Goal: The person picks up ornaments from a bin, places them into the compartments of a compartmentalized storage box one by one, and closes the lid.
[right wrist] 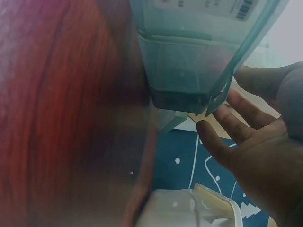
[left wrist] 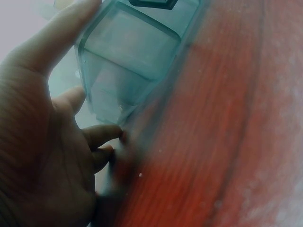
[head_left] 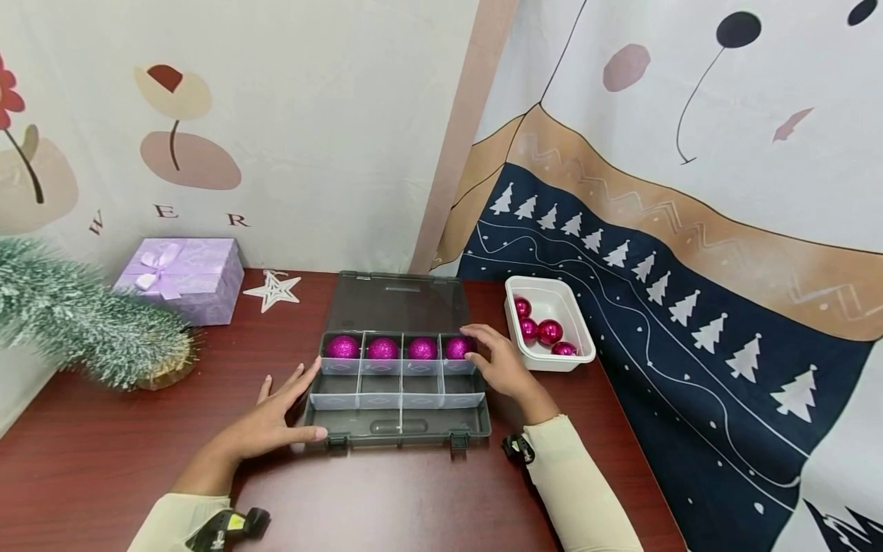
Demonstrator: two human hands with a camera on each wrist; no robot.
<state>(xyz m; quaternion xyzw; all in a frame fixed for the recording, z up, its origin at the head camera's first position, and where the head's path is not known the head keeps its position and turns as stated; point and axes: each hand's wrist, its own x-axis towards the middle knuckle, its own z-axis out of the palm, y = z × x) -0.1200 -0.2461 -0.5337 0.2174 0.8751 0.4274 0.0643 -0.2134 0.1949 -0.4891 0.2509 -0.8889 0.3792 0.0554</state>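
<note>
A translucent grey divided organizer box (head_left: 441,422) lies on the table with its lid (head_left: 396,303) folded back. Its back row holds several glittery magenta balls (head_left: 343,347), one per compartment; the middle and front rows hold none. My left hand (head_left: 279,418) is spread along the box's left side, fingertips by the left wall and thumb by the front left corner. At the back right corner is my right hand (head_left: 503,368), its index fingertip over the rim and its thumb overlapping the rightmost ball (head_left: 457,347). The right wrist view shows its other fingers loosely bent outside the wall.
A white tub (head_left: 579,337) with several shiny magenta balls (head_left: 549,331) stands right of the box, near the table's right edge. Back left are a lilac gift box (head_left: 221,280), a white star ornament (head_left: 273,290) and a frosted miniature tree (head_left: 103,322). Printed cloth hangs behind.
</note>
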